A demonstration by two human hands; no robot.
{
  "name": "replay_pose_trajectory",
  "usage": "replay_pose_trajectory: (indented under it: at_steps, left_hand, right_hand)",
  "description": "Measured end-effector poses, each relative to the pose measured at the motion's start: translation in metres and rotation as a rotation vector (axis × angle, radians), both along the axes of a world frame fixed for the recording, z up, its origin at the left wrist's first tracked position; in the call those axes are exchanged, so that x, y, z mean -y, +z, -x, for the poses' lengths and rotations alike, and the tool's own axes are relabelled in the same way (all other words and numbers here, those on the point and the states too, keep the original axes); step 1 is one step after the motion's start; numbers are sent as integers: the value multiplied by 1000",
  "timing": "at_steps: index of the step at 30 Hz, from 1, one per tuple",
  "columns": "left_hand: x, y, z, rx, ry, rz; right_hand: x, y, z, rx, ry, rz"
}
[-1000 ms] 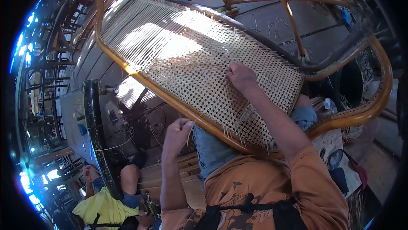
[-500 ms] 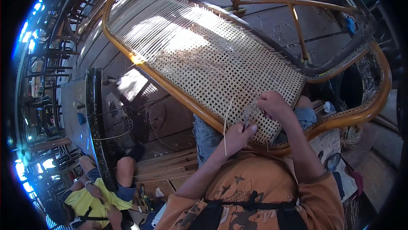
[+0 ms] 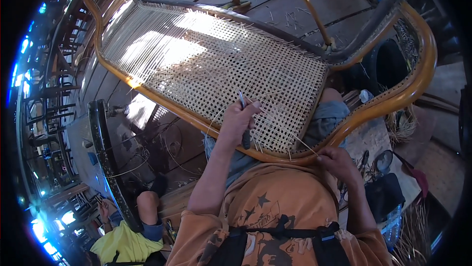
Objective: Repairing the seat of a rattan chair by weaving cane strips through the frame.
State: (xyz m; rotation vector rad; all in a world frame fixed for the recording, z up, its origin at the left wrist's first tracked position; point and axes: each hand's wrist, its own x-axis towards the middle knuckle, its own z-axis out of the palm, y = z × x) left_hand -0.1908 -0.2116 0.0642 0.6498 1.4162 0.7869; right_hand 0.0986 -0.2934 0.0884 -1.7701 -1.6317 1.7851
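Observation:
A long cane-woven panel (image 3: 236,64) in a curved rattan frame (image 3: 182,111) stretches away from my lap. My left hand (image 3: 237,121) is closed around a slim tool with a dark handle (image 3: 246,139) and a pointed metal tip, above the near part of the weave. Whether it is an awl or a knife, I cannot tell. At the near right corner, my right hand (image 3: 339,163) pinches a cane strand (image 3: 306,144), which runs taut from the panel's edge. Another thin pale strand (image 3: 210,126) curves beside my left wrist.
Left of the panel stands a dark speckled post-like piece (image 3: 105,153). A co-worker in a yellow shirt (image 3: 125,244) sits at the lower left. A round lens-like item (image 3: 383,160) and a dark pouch (image 3: 386,194) lie at my right. Cane scraps (image 3: 403,128) gather beyond the frame's curved arm.
My right hand has moved down and right, from over the weave to beyond the near edge, drawing out the strand. My left hand has shifted up and left with the tool, its tip now pointing up.

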Motion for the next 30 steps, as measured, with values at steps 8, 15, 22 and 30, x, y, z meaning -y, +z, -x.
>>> replay_pose_trajectory:
  at_steps: [8,15,22,30]
  left_hand:
    - [21,26,27,-159,45,-78]
    - [43,34,15,-116,59,-34]
    - [9,-12,-107,-568,-182,-564]
    - [-12,0,-112,-539,-237,-526]
  right_hand:
    - [0,-3,-23,-110,-4,59]
    - [-16,-55,-132,-116,-281,100]
    - [-99,-90,-42,-830,-566,221]
    - [-125,-165,-80,-591,-51,134]
